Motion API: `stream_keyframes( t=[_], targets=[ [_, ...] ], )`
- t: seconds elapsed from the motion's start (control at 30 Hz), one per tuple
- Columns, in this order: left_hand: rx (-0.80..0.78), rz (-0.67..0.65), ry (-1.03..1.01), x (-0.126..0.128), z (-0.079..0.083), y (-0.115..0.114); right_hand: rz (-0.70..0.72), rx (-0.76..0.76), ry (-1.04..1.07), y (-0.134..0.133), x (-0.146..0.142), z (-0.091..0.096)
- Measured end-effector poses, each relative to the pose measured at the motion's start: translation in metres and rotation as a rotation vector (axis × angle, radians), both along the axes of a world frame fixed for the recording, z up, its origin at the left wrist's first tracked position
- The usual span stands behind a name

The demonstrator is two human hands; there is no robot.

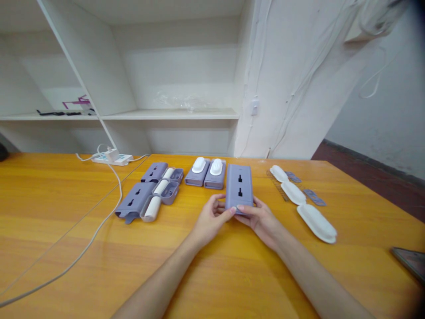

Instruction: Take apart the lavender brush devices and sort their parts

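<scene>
Both hands grip the near end of a purple plastic box-shaped housing [239,181] with two black keyhole-like slots. My left hand [212,217] closes around its lower left corner. From the lower right, my right hand [260,219] holds it, and both thumbs press on the near edge. Behind and to the left lie two similar purple housings [215,181], each with a white oval ribbed piece [216,167] on top. Farther left are purple slotted covers [136,197], purple cups [170,192] and several white rolls [153,208].
White oval pieces [317,222] form a row on the right, beside small purple flat parts [314,197] and thin dark springs or wires [279,186]. A power strip [113,157] sits at back left, its cable [116,204] crossing the table. A dark flat device [411,261] lies at the right edge.
</scene>
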State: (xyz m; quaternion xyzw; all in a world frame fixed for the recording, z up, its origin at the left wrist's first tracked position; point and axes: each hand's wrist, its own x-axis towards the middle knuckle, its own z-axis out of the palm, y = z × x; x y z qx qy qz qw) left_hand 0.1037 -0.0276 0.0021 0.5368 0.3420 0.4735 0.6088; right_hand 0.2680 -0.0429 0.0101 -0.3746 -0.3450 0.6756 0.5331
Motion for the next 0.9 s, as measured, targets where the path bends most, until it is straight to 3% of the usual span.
stream_keyframes(
  t=[0.27, 0.5, 0.63, 0.9],
  targets=[
    [0.031, 0.04, 0.056, 0.0, -0.009, 0.003, 0.053, 0.0, 0.027, 0.003, 0.006, -0.002],
    [0.056, 0.088, 0.037, 0.002, -0.01, 0.006, -0.039, 0.037, 0.04, 0.003, 0.0, -0.003],
    [0.018, 0.053, 0.013, 0.002, -0.007, 0.005, -0.058, 0.071, 0.067, 0.004, -0.003, -0.004],
    [0.04, -0.029, 0.008, -0.001, -0.001, -0.002, 0.061, 0.071, -0.007, 0.003, 0.006, 0.002]
  ],
)
